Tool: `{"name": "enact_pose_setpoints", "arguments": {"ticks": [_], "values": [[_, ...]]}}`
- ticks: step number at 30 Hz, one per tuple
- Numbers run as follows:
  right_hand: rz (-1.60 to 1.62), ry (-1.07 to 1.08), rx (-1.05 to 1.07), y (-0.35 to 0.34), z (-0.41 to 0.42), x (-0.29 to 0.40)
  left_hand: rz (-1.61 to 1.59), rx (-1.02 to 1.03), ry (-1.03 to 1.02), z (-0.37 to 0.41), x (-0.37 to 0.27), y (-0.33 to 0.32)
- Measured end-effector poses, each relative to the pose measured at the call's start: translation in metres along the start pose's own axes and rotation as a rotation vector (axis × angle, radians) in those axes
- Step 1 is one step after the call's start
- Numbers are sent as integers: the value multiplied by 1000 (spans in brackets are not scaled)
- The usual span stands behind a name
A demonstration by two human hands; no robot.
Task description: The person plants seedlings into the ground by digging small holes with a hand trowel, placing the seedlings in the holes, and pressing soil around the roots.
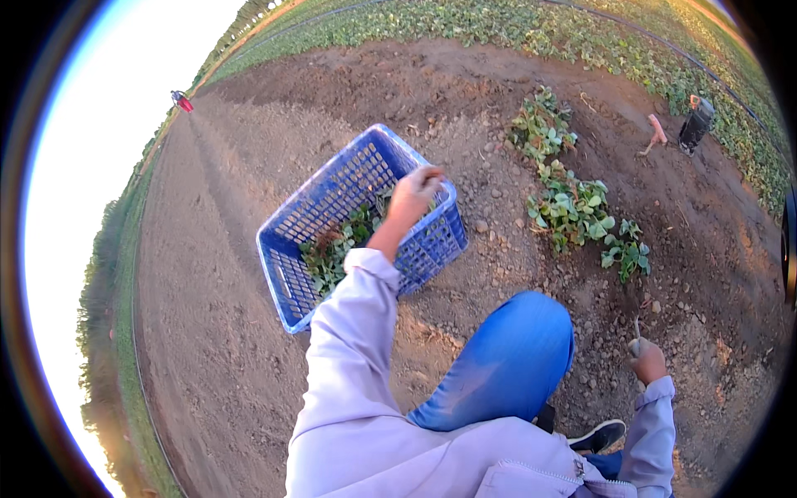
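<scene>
My left hand (411,198) is over the near right end of a blue plastic crate (428,239), its fingers curled; whether anything is between them cannot be made out. Inside the crate lie leafy green plants (336,249), some with brownish parts. My right hand (649,362) is closed around the handle of a small hand tool (636,330) with a thin metal end, low over the soil at the right. Just beyond that tool, a small leafy plant (626,252) stands in the ground, below a larger leafy clump (573,208).
Stony bare soil (218,261) surrounds the crate. At the upper right are a pink-handled tool (657,132) and a dark upright container (696,124). A dark hose (672,50) crosses the green crop (485,25). Another person (182,101) is far off.
</scene>
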State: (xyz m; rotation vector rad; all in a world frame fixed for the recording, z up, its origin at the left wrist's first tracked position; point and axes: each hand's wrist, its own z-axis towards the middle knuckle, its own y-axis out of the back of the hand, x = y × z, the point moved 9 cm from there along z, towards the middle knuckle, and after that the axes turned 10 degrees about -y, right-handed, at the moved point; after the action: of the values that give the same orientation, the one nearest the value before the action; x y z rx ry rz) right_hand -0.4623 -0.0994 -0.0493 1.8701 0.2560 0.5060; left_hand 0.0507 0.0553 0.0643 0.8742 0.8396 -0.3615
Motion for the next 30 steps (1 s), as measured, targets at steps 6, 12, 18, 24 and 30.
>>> {"name": "enact_pose_setpoints", "arguments": {"ticks": [6,12,18,24,30], "values": [[-73,60,121,38,-33,64,492,7,570,-180,200,158],[4,110,195,-3,-31,79,614,451,963,-257,269,158],[-7,-6,210,-7,-29,68,610,601,848,-240,276,158],[21,11,261,-14,-18,81,532,748,942,-274,301,130],[45,73,183,-16,-13,94,541,249,552,-204,274,155]]}}
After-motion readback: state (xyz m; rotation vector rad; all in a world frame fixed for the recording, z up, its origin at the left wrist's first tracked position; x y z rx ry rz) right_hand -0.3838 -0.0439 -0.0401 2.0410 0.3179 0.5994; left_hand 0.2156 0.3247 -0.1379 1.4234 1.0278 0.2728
